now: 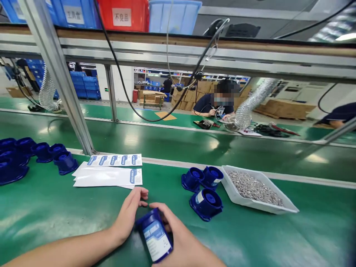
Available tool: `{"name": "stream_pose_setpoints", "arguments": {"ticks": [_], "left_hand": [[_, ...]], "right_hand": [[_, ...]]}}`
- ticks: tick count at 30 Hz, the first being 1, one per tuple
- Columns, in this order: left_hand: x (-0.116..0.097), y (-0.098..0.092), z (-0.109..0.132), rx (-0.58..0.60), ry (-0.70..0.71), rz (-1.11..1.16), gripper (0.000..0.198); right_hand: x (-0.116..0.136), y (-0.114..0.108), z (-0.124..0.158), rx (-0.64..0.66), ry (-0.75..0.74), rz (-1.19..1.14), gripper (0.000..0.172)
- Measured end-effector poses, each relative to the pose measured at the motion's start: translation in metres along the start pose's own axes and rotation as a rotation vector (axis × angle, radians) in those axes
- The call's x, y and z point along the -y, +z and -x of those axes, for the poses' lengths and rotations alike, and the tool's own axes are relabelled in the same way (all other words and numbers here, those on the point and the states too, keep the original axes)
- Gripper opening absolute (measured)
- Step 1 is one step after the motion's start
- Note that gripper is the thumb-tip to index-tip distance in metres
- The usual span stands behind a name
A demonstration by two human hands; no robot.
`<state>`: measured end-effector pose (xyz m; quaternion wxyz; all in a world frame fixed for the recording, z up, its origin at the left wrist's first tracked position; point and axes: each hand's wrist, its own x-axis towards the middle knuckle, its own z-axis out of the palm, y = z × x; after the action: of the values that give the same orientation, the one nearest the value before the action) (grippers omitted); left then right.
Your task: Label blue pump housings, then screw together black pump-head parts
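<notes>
A dark blue plastic housing (156, 237) with a white and blue label on its side is tilted in my right hand (180, 237), whose fingers wrap round its right side. Just left of it is my left hand (130, 213), fingers curved and apart, holding nothing; whether it touches the housing I cannot tell. Beyond my left hand lie white label sheets (108, 177) with blue printed labels at their right end. Another label strip (114, 160) shows a row of several labels. To the right stand three blue housings (206, 204), at least two with labels on them.
A white tray (230, 194) full of small metal parts stands at the right. More blue housings (65, 162) cluster at the far left. A metal post (63, 81) rises from the bench, and a black cable (122, 81) hangs ahead. A person (214, 100) works across the line.
</notes>
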<state>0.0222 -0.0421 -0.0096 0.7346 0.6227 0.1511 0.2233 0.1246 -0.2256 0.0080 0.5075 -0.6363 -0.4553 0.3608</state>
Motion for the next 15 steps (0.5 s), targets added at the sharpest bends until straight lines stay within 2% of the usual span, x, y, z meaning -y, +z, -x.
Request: {"name": "stream_pose_setpoints", "arguments": {"ticks": [2, 4, 6, 8, 12, 15], "left_hand": [[0.002, -0.003, 0.001, 0.077, -0.012, 0.140, 0.051], [0.002, -0.005, 0.002, 0.231, -0.032, 0.237, 0.046], [0.000, -0.007, 0.005, 0.385, -0.027, 0.290, 0.053], [-0.003, -0.008, 0.007, 0.485, -0.010, 0.295, 0.056], [-0.006, -0.006, 0.009, 0.561, -0.003, 0.292, 0.053], [-0.007, -0.004, 0.007, 0.574, 0.064, 0.317, 0.048]], "right_hand": [[-0.005, -0.002, -0.004, -0.103, 0.012, -0.173, 0.130], [-0.009, -0.003, -0.007, -0.184, -0.047, -0.263, 0.131], [-0.014, -0.003, -0.008, -0.211, -0.104, -0.299, 0.131], [-0.021, -0.002, -0.008, -0.197, -0.133, -0.325, 0.131], [-0.041, -0.003, -0.004, -0.152, -0.164, -0.352, 0.130], [-0.056, -0.005, -0.004, -0.137, -0.178, -0.374, 0.131]]}}
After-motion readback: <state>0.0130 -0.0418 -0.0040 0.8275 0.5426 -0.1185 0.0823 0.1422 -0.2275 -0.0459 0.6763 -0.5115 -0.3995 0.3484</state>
